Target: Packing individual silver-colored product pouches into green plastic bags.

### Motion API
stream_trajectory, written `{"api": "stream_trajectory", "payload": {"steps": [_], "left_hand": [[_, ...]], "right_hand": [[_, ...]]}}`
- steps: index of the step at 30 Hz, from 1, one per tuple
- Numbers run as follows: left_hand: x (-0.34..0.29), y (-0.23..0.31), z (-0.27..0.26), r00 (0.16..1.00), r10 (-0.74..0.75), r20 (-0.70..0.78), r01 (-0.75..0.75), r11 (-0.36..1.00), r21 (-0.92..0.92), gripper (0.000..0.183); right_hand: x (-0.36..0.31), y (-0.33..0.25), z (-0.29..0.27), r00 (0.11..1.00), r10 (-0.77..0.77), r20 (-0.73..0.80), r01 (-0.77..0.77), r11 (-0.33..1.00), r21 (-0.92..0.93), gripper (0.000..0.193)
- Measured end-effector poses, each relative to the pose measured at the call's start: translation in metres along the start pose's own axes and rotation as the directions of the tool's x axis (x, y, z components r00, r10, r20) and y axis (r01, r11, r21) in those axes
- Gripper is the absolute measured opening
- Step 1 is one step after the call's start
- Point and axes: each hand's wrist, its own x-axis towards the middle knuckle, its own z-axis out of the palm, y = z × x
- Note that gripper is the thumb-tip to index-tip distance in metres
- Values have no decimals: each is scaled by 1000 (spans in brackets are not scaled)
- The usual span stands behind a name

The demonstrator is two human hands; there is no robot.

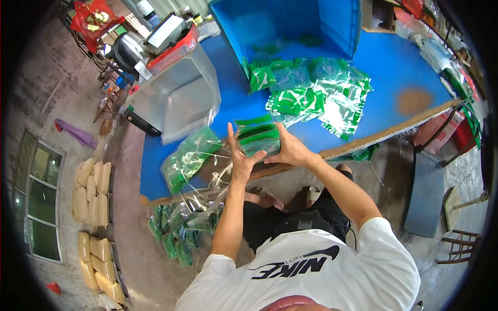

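left hand: half-curled round green packets
right hand: same, opposite side, prolly keeping 'em square
blue bin: tipped, easier reach imo

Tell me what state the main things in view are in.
Packet stack, held
Left hand, gripping its left side
Right hand, gripping its right side
Blue bin, tipped on its side
Loose green packets, heaped at bin's mouth
Clear bag, green contents inside
Tan sacks, filled, piled
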Motion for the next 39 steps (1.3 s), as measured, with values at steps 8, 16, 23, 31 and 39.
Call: {"api": "stream_trajectory", "payload": {"steps": [8,16,23,31,39], "left_hand": [[-2,12,7,995,-86,47,85,996,16,129],[-1,0,-1,985,-46,168,-18,932,363,101],[-18,6,1,983,-100,155,54,960,273,64],[-25,39,32,976,-72,206,-44,859,510,85],[-48,36,10,922,-381,62,385,921,-57,76]], "right_hand": [[-4,6,2,997,66,35,-67,998,20,105],[-6,21,4,998,57,9,-55,993,-103,90],[-17,13,2,995,-27,93,37,994,-106,99],[-1,-99,-76,979,-59,195,81,991,-103,80],[-24,-116,-80,919,-221,-325,247,968,40,112]]}}
